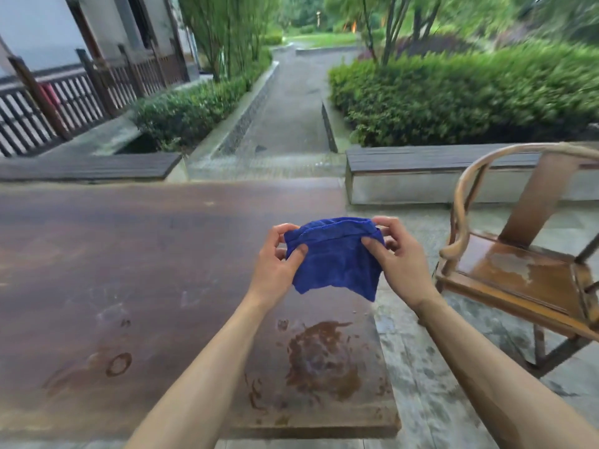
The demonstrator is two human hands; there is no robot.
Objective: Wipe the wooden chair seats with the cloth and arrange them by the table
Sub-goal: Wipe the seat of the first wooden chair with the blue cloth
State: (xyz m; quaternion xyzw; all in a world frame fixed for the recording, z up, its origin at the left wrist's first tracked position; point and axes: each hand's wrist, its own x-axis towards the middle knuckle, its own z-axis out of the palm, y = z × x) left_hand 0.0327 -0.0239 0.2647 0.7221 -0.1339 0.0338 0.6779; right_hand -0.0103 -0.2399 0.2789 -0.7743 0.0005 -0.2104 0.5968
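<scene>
Blue cloth (335, 257) hangs between both hands over the right part of the table (136, 254), held up in the air and not touching the wood. In the head view, the left hand (280, 257) pinches the cloth's left edge between thumb and fingers, and the right hand (397, 254) grips its right edge the same way — the top hem is bunched between them and the lower corners droop free. Both forearms reach in bare from the bottom of the frame. The table is a long dark-brown slab, dull across most of its top, with a wet patch (321, 361) near the right end below the cloth and a ring mark (118, 364) further left. A wooden chair (525, 254) with a curved back rail stands on the stone paving to the right of the table, apart from it; its seat shows pale wet blotches. Beyond lie low benches, hedges and a path — all blurred.
</scene>
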